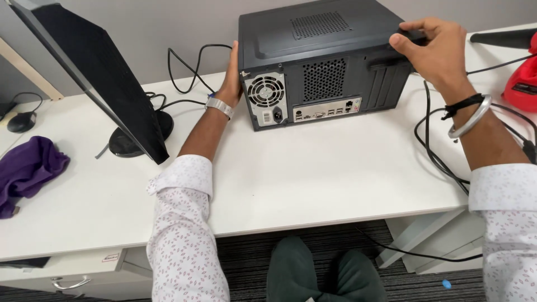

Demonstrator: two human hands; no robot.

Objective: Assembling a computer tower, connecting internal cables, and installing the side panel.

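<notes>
Gripping a black desktop computer case [324, 56] from both sides, the person has it standing on the white desk [335, 173] with its rear panel of fan grille and ports facing them. The left hand [230, 78] lies flat against the case's left side, fingers pressed together, a metal watch [219, 106] on the wrist. The right hand [433, 47] curls over the top right edge, fingers bent onto the top, a steel bangle [470, 117] below it. Left of the case stands a black monitor [95, 72], tilted. A purple cloth [28, 168] lies at the desk's far left. Black cables [436, 156] loop beside the right forearm.
</notes>
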